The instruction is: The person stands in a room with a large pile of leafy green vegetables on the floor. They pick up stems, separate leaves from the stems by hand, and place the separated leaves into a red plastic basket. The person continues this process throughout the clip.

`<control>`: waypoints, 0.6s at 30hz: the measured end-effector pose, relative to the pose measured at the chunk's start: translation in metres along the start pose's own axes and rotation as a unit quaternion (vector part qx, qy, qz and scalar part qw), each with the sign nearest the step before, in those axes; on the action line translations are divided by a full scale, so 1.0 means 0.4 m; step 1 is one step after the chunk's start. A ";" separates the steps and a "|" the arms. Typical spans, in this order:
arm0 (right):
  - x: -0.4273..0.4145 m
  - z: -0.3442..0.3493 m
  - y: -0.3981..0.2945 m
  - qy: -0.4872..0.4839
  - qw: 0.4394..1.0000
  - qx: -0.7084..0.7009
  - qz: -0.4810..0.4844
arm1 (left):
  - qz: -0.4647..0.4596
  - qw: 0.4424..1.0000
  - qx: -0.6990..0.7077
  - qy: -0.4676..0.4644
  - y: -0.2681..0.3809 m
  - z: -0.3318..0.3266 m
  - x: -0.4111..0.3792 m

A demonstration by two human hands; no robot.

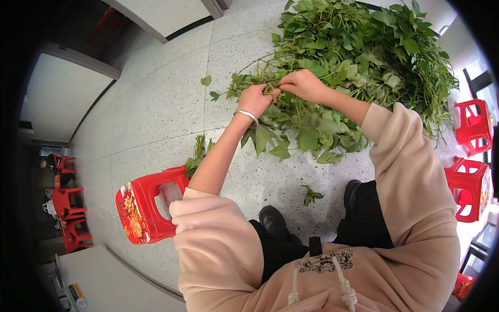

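Observation:
A big heap of green leafy vines (362,50) covers the floor in front of me and to the right. My left hand (255,100), with a silver bangle (247,117) on its wrist, is closed around thin green stems (270,91) at the heap's near left side. Close beside it, my right hand (300,85) pinches the same stems between thumb and fingers. Broad leaves (263,138) hang below my left hand. A small bunch of leafy stems (197,156) lies beyond my left forearm, partly hidden by it.
A red plastic stool (156,202) with a flower-patterned top stands at my left. More red stools (473,126) are at the right edge. A loose sprig (310,195) lies on the speckled floor (156,109) near my shoes. Far left, a person sits among red chairs (66,202).

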State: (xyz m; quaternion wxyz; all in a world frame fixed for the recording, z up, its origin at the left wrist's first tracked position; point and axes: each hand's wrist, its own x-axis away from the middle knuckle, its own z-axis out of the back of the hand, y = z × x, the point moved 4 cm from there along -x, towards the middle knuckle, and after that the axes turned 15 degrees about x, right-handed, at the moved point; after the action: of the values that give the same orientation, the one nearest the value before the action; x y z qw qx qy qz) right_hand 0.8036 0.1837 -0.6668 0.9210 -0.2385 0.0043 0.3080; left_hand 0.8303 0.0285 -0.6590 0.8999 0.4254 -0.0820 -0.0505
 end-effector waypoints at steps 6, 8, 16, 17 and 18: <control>-0.008 -0.013 -0.025 0.081 0.941 0.286 0.160 | -0.024 0.994 0.081 -0.063 -0.041 0.010 0.014; -0.012 -0.003 0.129 0.027 0.913 0.396 0.092 | -0.088 0.957 0.252 -0.112 0.023 -0.004 0.013; -0.039 0.076 0.128 -0.019 0.959 -0.170 -0.225 | -0.008 0.953 0.298 0.046 0.019 0.100 -0.001; -0.038 0.064 0.102 -0.022 0.952 -0.213 -0.221 | 0.003 0.956 0.291 0.034 0.009 0.074 -0.010; -0.041 0.057 0.076 -0.023 0.942 -0.258 -0.213 | 0.012 0.959 0.280 0.025 0.016 0.062 -0.012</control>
State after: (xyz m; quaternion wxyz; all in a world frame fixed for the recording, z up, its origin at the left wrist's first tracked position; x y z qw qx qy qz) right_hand 0.7700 0.2059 -0.6572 0.8721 -0.4557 -0.1471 0.1009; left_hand 0.8209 0.0144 -0.6391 0.7468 0.6607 -0.0758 -0.0037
